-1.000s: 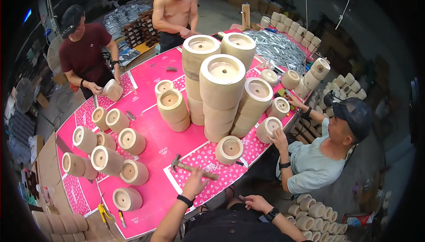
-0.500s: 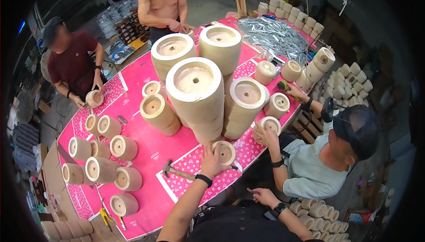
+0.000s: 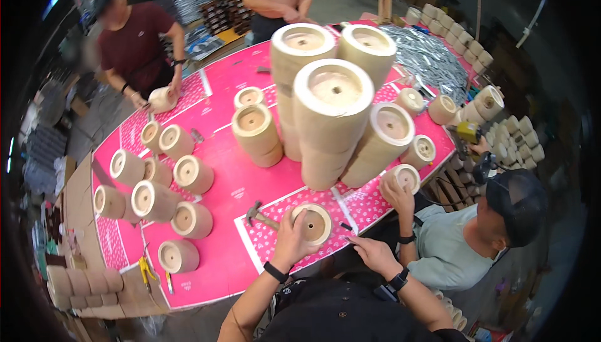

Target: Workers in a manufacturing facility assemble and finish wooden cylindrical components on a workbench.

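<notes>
My left hand (image 3: 290, 240) grips the left side of a hollowed wooden cylinder (image 3: 325, 222), fingers over its rim. The cylinder stands on the pink table with its recess facing up and a small hole at the recess's centre. My right hand (image 3: 377, 257), just right of the cylinder, pinches a small thin piece (image 3: 350, 238) whose kind I cannot make out. A short dark piece (image 3: 345, 226) lies between the cylinder and that hand. Left of the cylinder rests a claw hammer (image 3: 253, 212), part of its handle hidden behind my left hand.
Tall stacks of wooden cylinders (image 3: 335, 116) rise ahead. More cylinders (image 3: 153, 201) stand at the left, near a yellow-handled tool (image 3: 145, 269). A co-worker on the right holds a cylinder (image 3: 410, 181) and a yellow power tool (image 3: 468, 132). Metal pieces (image 3: 426, 54) are heaped at the back right.
My right hand has moved up and left, from near my body to beside the cylinder. The view has shifted. The right co-worker's power tool is now raised off the table.
</notes>
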